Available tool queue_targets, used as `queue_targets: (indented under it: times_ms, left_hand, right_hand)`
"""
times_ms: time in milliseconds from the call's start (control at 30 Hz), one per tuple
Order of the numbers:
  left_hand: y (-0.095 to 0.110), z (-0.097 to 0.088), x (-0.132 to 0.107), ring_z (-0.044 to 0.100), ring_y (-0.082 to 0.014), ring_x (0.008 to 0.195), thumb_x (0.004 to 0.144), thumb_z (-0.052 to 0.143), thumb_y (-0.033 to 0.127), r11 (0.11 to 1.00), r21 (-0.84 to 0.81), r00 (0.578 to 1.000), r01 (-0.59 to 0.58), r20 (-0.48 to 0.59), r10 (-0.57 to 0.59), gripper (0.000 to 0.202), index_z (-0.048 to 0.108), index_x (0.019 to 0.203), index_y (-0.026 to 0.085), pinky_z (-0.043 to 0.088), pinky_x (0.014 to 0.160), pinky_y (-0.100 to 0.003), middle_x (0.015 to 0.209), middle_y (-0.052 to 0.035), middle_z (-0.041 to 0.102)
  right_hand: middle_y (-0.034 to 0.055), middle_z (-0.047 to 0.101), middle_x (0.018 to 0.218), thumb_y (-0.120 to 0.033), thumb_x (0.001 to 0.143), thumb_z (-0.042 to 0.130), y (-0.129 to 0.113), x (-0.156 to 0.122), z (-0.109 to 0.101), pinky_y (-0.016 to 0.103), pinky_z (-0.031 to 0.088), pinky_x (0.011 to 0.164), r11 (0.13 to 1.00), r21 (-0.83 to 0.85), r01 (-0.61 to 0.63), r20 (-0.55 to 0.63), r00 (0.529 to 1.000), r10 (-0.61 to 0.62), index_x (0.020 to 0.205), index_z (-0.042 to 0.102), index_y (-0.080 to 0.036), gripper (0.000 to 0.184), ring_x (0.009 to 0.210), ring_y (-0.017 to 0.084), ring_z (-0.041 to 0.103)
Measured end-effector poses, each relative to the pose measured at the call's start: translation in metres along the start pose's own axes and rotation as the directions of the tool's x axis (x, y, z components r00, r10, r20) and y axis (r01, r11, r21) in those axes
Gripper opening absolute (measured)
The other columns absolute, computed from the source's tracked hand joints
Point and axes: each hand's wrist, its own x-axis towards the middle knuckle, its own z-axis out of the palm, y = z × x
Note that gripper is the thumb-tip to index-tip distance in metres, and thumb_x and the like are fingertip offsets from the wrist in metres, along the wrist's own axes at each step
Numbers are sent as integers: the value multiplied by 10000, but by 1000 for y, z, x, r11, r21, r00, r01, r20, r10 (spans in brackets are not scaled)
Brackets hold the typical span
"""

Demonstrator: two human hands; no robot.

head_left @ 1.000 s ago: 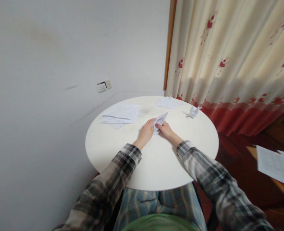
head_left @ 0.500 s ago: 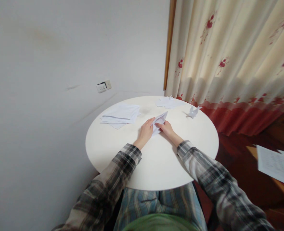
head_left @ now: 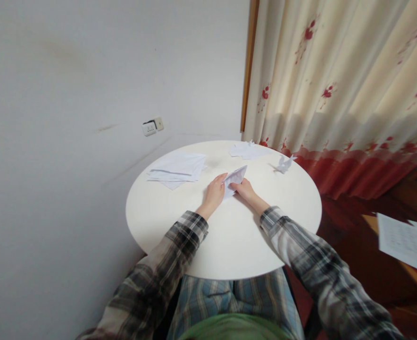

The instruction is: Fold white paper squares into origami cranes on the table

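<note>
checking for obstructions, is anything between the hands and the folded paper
Nothing visible is: the left hand and right hand both touch the folded paper directly. The paper stack lies off to the left, the origami bird to the right, both clear.

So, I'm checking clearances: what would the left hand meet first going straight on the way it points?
The folded paper the left hand holds; beyond it, perhaps the far papers, though depth is unclear.

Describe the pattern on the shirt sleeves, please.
Plaid in black, grey and white, on both the left sleeve and right sleeve; the head view shows it.
</note>
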Motion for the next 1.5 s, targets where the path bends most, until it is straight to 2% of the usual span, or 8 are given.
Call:
queue_targets:
  times_ms: [233, 500, 633, 767, 900, 1167, 1300, 1500]
  left_hand:
    - [-3, 1, 1, 514, -152, 1116, 816, 360, 66, 1000, -9, 1000, -11, -15, 11, 406, 530, 1175, 147, 373, 1013, -305, 1209, -63, 566]
    - [-1, -3, 0, 512, -147, 1118, 799, 374, 44, 1000, -31, 998, 7, -62, -9, 429, 529, 1183, 155, 367, 1012, -297, 1205, -56, 570]
    - [4, -6, 1, 516, -143, 1120, 812, 380, 61, 994, -77, 995, 72, -63, -77, 412, 541, 1174, 173, 371, 1001, -283, 1211, -42, 571]
    - [8, -8, 1, 575, -168, 1039, 845, 393, 133, 978, -106, 981, 181, -47, -187, 359, 557, 1160, 180, 430, 914, -274, 1141, -54, 619]
    - [4, -5, 2, 604, -176, 980, 861, 399, 175, 967, -117, 972, 228, -31, -233, 338, 564, 1155, 192, 447, 867, -271, 1099, -57, 641]
    - [-2, -1, 1, 597, -172, 996, 838, 396, 128, 978, -144, 989, 148, 23, -146, 389, 535, 1198, 180, 447, 872, -264, 1154, -61, 610]
    - [1, -3, 0, 604, -175, 979, 830, 389, 115, 986, -99, 991, 131, 52, -126, 422, 509, 1229, 188, 459, 843, -261, 1155, -64, 609]
    - [7, -7, -1, 624, -194, 919, 853, 381, 144, 986, 0, 985, 169, 45, -169, 399, 508, 1230, 172, 465, 805, -277, 1082, -94, 645]
  right_hand:
    - [73, 660, 790, -252, 609, 515, -6, -5, -1, 281, 468, 618, 999, -43, 3, -31, 1000, -4, 793, 630, -122, 253, 705, 190, 594]
    - [77, 662, 893, -210, 577, 508, -6, -2, -1, 305, 448, 713, 989, -60, 134, -222, 964, -144, 936, 598, -118, 381, 765, 188, 575]
    - [47, 646, 798, -211, 595, 463, -7, -2, -3, 269, 424, 651, 981, -51, 188, -297, 935, -195, 841, 594, -131, 290, 681, 157, 532]
    - [7, 595, 680, -208, 605, 438, -8, -3, -5, 242, 382, 583, 975, -95, 202, -332, 917, -222, 734, 560, -149, 187, 609, 135, 484]
    - [8, 605, 717, -211, 605, 455, -7, -2, -5, 241, 390, 595, 979, -77, 187, -304, 931, -201, 758, 551, -159, 188, 639, 138, 501]
    - [76, 659, 857, -350, 604, 610, -3, 0, -3, 301, 439, 669, 997, -58, 59, -225, 972, -71, 825, 588, -155, 296, 723, 185, 569]
    - [100, 673, 865, -323, 603, 617, -4, 0, -4, 306, 451, 657, 997, -79, 14, -237, 971, -32, 835, 617, -142, 294, 737, 204, 596]
    - [115, 678, 858, -283, 617, 601, -4, 0, -4, 307, 452, 670, 981, -192, 3, -242, 969, -51, 839, 635, -125, 275, 755, 217, 607]
